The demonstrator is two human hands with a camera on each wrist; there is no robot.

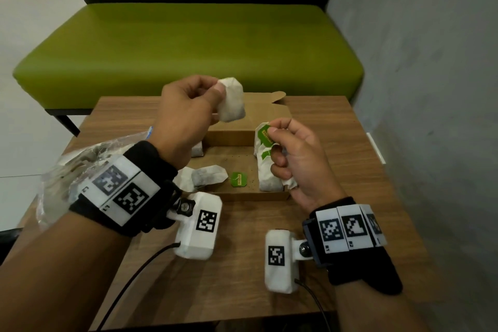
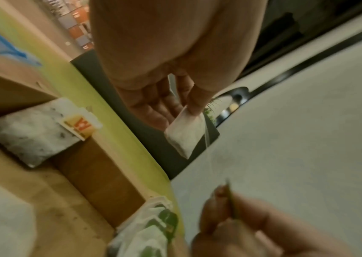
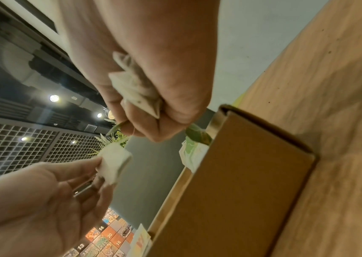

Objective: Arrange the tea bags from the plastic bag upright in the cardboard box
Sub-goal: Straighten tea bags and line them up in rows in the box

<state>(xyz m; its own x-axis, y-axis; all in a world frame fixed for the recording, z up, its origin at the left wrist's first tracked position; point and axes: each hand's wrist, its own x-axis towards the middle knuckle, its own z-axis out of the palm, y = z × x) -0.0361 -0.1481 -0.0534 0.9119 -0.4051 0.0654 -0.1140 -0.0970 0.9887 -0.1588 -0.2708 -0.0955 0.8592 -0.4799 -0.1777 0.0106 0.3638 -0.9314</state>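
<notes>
My left hand pinches a white tea bag by its top, raised over the open cardboard box. In the left wrist view the same tea bag hangs from the fingertips, and a thin thread runs from it toward my right hand. My right hand pinches a green tag over the box's right side and clenches another tea bag in its lower fingers. Several green-tagged bags stand upright against the right wall. Two bags lie flat on the box floor.
The clear plastic bag with more tea bags lies at the table's left edge, partly behind my left wrist. One bag with a yellow tag leans at the box's left wall. A green bench stands behind the wooden table.
</notes>
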